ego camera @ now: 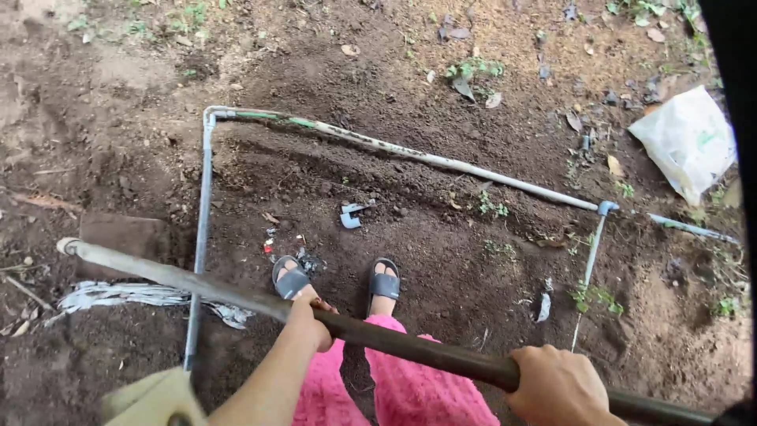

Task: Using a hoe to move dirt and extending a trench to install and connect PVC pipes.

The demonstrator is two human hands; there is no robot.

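Observation:
A long brown hoe handle (410,343) runs across the lower part of the head view, from the right edge up to the left. Its flat blade (122,235) rests on the dark soil at the left. My left hand (309,319) grips the handle near its middle. My right hand (556,386) grips it further back, at the bottom right. Both fists are closed around the wood. My feet in grey slides (339,280) and pink trousers (410,386) stand under the handle.
A frame of thin white pipe (394,147) lies on the soil and fences a dug patch, with a grey corner joint (605,207) at the right. A loose pipe elbow (349,214) lies inside. A white plastic bag (688,140) sits at the upper right. Shredded white plastic (134,295) lies left.

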